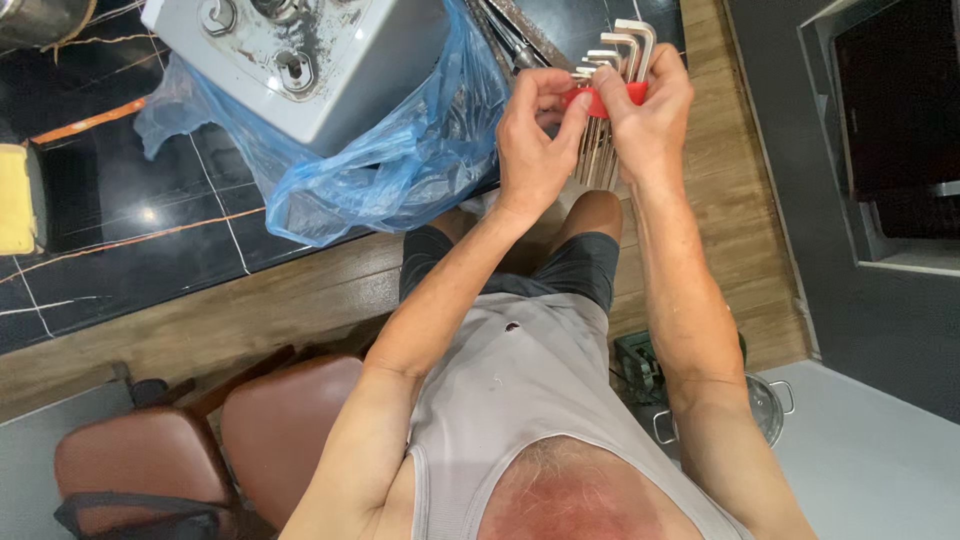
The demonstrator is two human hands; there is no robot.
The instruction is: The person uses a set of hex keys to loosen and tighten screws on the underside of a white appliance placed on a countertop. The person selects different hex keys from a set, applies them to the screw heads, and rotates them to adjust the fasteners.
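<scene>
Hands meet at the upper middle of the frame: the left hand (535, 135) and right hand (648, 115) both pinch the red holder (600, 98) of a hex key set (612, 60), right of a blue plastic bag (400, 160) holding a grey appliance (300, 60).

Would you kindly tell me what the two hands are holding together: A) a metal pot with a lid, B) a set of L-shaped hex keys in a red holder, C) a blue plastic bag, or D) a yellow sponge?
B: the left hand and right hand both grip the red holder from which the hex keys stick out.
</scene>
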